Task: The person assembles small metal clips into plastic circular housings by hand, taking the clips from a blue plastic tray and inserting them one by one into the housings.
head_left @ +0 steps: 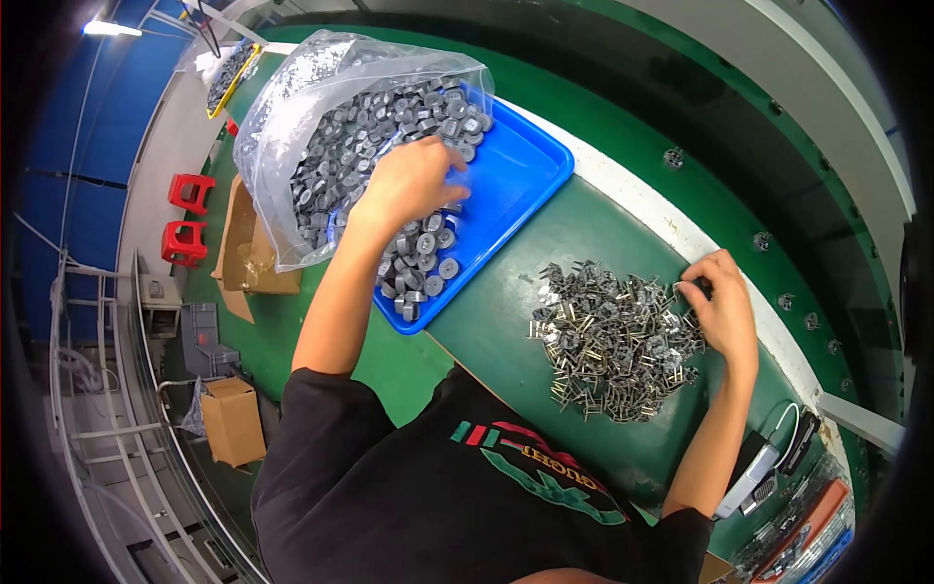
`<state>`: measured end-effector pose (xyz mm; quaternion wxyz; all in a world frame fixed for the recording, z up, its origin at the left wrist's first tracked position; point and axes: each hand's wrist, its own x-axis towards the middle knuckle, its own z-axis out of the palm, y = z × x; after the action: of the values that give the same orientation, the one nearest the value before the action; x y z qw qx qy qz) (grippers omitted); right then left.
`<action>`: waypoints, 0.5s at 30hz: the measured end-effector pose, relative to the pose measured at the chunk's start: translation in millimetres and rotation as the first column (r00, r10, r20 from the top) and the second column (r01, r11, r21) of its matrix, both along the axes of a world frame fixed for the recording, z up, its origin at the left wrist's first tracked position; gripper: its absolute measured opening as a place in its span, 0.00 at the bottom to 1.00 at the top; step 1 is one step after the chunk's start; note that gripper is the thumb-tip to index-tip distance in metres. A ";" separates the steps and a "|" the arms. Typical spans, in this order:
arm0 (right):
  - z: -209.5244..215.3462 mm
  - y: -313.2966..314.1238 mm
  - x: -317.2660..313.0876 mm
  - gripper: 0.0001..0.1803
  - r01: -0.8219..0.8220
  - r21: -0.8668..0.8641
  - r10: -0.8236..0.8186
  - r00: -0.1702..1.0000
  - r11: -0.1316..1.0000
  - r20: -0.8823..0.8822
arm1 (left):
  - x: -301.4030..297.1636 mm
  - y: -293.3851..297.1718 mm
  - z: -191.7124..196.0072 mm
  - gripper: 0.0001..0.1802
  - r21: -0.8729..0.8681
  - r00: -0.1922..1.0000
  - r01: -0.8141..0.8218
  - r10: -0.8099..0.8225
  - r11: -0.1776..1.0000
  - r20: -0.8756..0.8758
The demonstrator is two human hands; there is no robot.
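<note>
A blue tray point(520, 161) holds many grey round plastic parts point(426, 243), some spilling from a clear plastic bag point(282, 117) that lies open across it. Over these parts is my left hand point(413, 180), its fingertips blurred by motion, so whether they hold a part cannot be told. To the right, a heap of small dark pieces with metal pins point(618, 341) lies on the green tabletop point(496, 331). At the heap's right edge my right hand point(722, 304) has thumb and fingertips brought together in a pinch; anything between them is too small to name.
Beyond a white ledge point(632, 200), a green belt carries several spaced small pieces point(762, 240). A grey-white device point(747, 482) with a cable stands at lower right. Cardboard boxes point(233, 420), red stools point(183, 243) and a grey crate point(202, 336) are at left.
</note>
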<state>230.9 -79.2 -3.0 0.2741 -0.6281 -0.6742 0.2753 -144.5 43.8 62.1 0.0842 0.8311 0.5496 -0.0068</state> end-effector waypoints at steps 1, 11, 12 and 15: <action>3.5 2.1 2.6 0.07 0.011 -0.068 -0.015 0.998 0.998 -0.054 | -12.2 -4.8 -6.1 0.15 0.002 0.999 -0.011 0.012 1.000 -0.030; -5.0 -2.9 -9.7 0.05 0.000 0.015 -0.003 0.991 1.000 0.131 | -9.8 -10.0 -29.3 0.09 0.135 0.969 0.182 -0.201 0.974 0.141; -5.1 -1.5 -11.8 0.07 0.017 0.049 -0.022 0.996 0.999 0.089 | -5.4 -12.9 -23.7 0.09 0.013 0.916 0.081 -0.080 0.997 0.394; -6.5 2.1 -11.7 0.10 0.085 0.017 -0.086 0.996 0.996 0.030 | 5.7 -21.9 -25.3 0.07 -0.314 0.491 0.086 0.234 0.946 0.839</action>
<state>219.2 -77.1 -9.5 0.2802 -0.6583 -0.6529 0.2485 -138.8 21.9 36.8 0.4800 0.6715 0.4594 0.3280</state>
